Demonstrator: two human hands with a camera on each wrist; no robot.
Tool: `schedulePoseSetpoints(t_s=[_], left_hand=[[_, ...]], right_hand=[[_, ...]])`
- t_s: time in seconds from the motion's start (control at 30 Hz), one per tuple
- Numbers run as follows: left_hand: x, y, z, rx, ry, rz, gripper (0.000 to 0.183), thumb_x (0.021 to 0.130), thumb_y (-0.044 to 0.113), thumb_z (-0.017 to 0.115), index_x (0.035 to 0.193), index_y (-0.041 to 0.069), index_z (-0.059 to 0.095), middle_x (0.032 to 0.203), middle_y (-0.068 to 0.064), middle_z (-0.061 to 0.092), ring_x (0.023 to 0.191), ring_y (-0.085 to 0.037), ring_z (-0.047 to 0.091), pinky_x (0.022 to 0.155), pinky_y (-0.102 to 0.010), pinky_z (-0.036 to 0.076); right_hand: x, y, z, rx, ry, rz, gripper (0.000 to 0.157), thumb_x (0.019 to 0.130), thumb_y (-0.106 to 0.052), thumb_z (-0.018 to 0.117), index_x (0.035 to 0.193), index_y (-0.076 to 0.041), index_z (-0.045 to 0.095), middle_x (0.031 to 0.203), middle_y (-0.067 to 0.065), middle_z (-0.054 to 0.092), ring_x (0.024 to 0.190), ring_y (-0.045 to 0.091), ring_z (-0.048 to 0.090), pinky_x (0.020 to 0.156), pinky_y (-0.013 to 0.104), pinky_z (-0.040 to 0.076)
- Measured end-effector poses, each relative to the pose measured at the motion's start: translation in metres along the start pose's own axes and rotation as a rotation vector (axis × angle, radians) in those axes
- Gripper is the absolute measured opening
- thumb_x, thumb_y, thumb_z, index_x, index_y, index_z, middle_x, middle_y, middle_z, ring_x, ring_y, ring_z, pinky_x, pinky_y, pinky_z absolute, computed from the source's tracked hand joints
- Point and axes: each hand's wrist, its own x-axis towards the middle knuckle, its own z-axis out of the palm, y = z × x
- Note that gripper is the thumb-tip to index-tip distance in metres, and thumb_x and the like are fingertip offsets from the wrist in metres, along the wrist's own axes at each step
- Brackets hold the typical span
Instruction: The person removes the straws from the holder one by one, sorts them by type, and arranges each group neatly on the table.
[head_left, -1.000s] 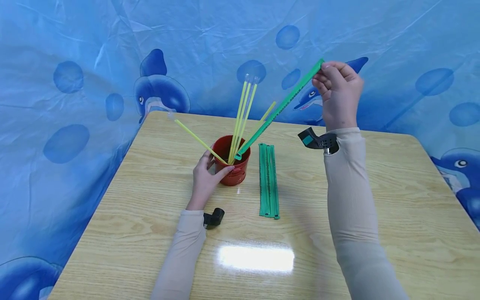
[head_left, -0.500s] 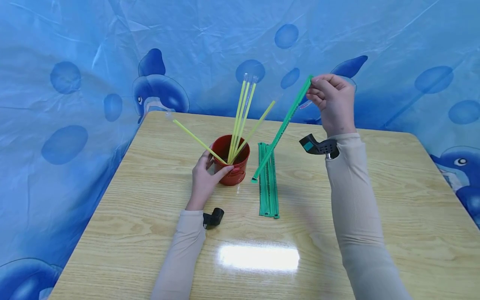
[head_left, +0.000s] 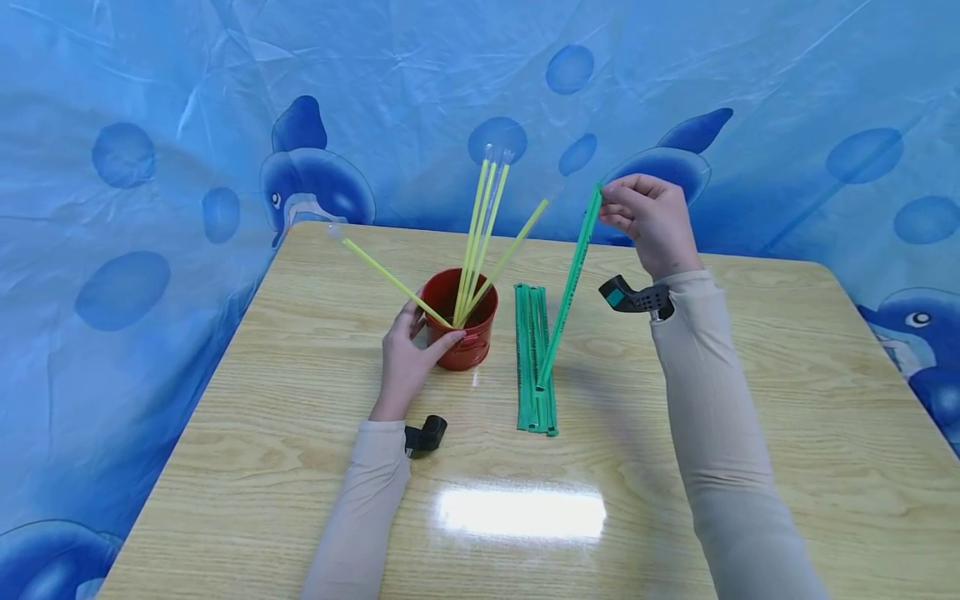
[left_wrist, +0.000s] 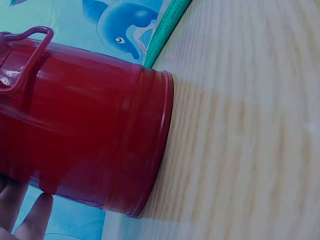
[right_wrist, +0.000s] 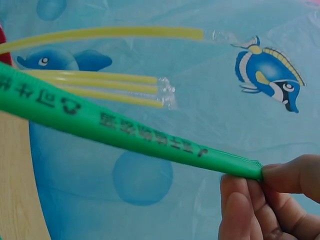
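Note:
A red metal bucket (head_left: 468,352) stands on the table, several yellow straws (head_left: 474,233) in clear wrappers leaning out of it. My left hand (head_left: 407,360) holds the bucket from its left side, thumb at the near rim. Its fingers (left_wrist: 36,217) show beside the wall of the bucket (left_wrist: 85,130) in the left wrist view. My right hand (head_left: 651,218) pinches the top end of a green printed straw packet (head_left: 575,271), raised and slanting down to the left. Its lower end overlaps a row of similar green packets (head_left: 527,358) lying right of the bucket.
A pale wooden table (head_left: 262,467) carries everything. Behind it hangs a blue sheet (head_left: 420,67) with printed dolphins. Black wrist cameras (head_left: 426,435) sit on both sleeves.
My right hand has come down and left. The green packet's lower end has swung from over the bucket's rim rightward over the row of green packets, and hangs steeper. The left hand stays put.

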Motion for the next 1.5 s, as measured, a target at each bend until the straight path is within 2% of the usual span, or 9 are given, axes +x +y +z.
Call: schedulePoseSetpoints(t_s=[0.4,0.63,1.5], left_hand=[[0.001,0.000,-0.001,-0.006,-0.004,0.008,0.068,0.078,0.019,0.078,0.137,0.006,0.046,0.134,-0.010,0.051,0.122,-0.025,0.049,0.103,-0.039,0.040],[0.001,-0.001,-0.001,0.003,0.003,0.021,0.070,0.078,0.017,0.079,0.137,0.005,0.045,0.134,-0.011,0.051,0.122,-0.025,0.049,0.103,-0.037,0.040],[0.001,-0.002,-0.001,0.015,-0.010,-0.014,0.074,0.077,0.020,0.080,0.139,0.007,0.043,0.136,-0.011,0.048,0.124,-0.026,0.047,0.104,-0.038,0.039]], right_hand=[[0.004,0.016,-0.014,-0.096,-0.093,0.115,0.010,0.090,-0.004,0.062,0.085,0.001,0.069,0.078,0.008,0.067,0.068,0.017,0.063,0.071,0.025,0.056],[0.005,0.027,-0.021,-0.177,-0.138,0.183,0.013,0.091,-0.008,0.062,0.084,-0.001,0.069,0.083,0.007,0.065,0.069,0.017,0.063,0.069,0.024,0.056],[0.007,0.078,-0.037,-0.282,-0.089,0.376,0.012,0.092,-0.007,0.059,0.084,-0.003,0.067,0.085,0.006,0.066,0.070,0.014,0.065,0.072,0.026,0.056]])
